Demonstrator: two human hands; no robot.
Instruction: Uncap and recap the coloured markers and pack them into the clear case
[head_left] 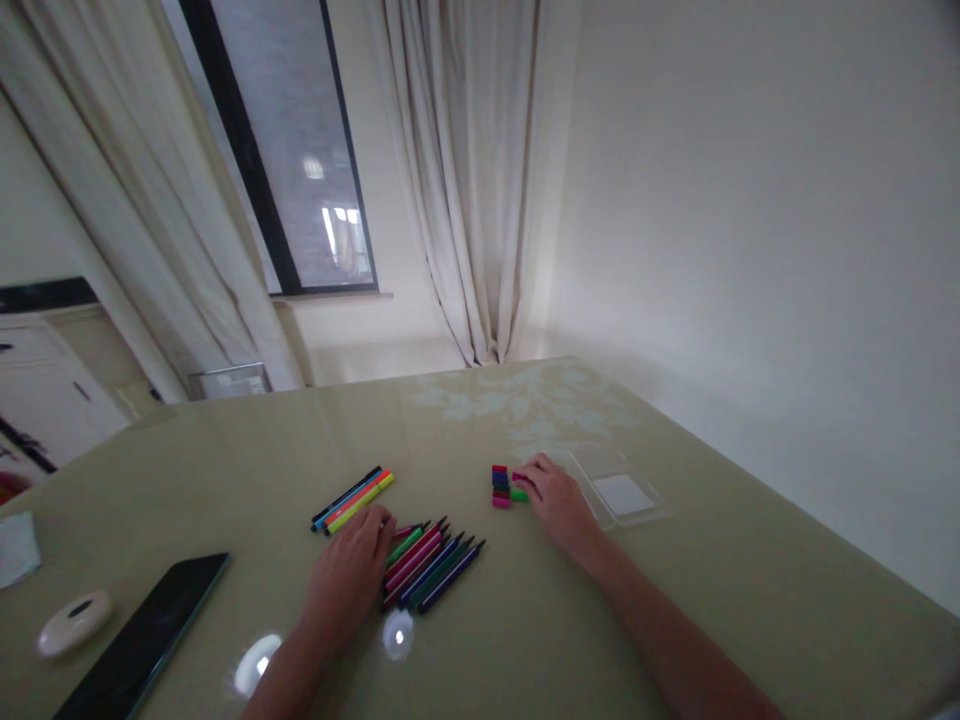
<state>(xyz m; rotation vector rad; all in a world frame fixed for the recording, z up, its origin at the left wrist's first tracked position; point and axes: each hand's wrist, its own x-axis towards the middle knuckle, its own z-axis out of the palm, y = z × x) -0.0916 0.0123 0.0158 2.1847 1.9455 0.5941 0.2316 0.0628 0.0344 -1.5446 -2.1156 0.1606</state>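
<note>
Presently, the dark-tipped felt-tip pens (414, 562) lie uncapped, the bright pens (358, 499) appear capped, the right hand (559, 503) pinches a pink cap (518, 477), and the left hand's (351, 556) grip is indeterminable.

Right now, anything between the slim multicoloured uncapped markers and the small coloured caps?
Nothing visible: only olive tabletop lies between the uncapped markers and the small caps. The left hand is at the markers' left side, the right hand at the caps' right; neither is in that gap.
</note>
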